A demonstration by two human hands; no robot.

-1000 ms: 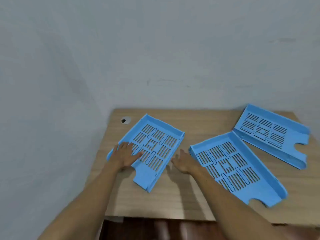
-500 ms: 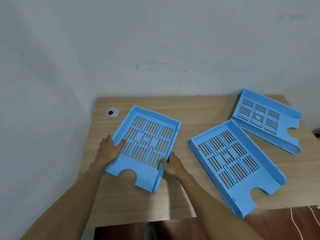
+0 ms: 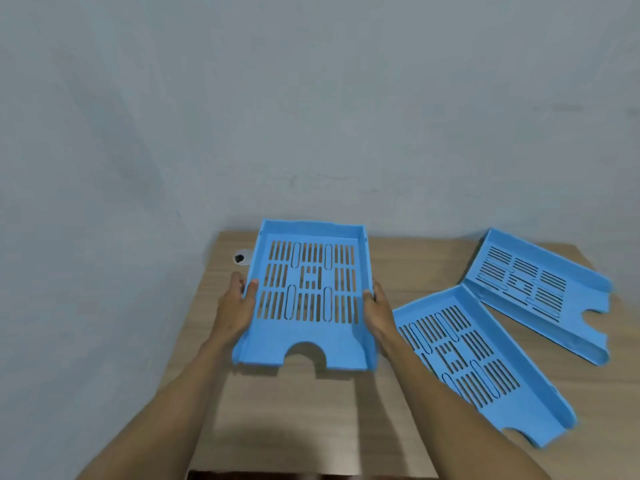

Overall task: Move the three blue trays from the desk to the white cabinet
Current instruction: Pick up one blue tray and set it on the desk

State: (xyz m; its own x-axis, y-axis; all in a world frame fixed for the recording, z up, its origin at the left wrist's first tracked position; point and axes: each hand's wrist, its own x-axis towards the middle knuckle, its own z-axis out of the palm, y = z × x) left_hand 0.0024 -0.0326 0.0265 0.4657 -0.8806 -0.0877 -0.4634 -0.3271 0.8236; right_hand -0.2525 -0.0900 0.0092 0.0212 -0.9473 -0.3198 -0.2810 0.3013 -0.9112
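I hold a blue slotted tray (image 3: pixel 308 341) above the wooden desk (image 3: pixel 294 420), its notched end toward me and its shadow on the wood below. My left hand (image 3: pixel 235 306) grips its left wall and my right hand (image 3: pixel 377 313) grips its right wall. A second blue tray (image 3: pixel 533 386) lies flat on the desk to the right, angled. A third blue tray (image 3: pixel 575 327) lies beyond it at the far right. The white cabinet is out of view.
A round cable hole (image 3: pixel 243 256) sits near the desk's back left corner. Grey-white walls (image 3: pixel 311 116) stand close behind and to the left of the desk. A dark floor strip shows under the near desk edge.
Both hands closed on the left tray's side walls, lifted it off the desk and turned it square to me. The other two trays stayed put.
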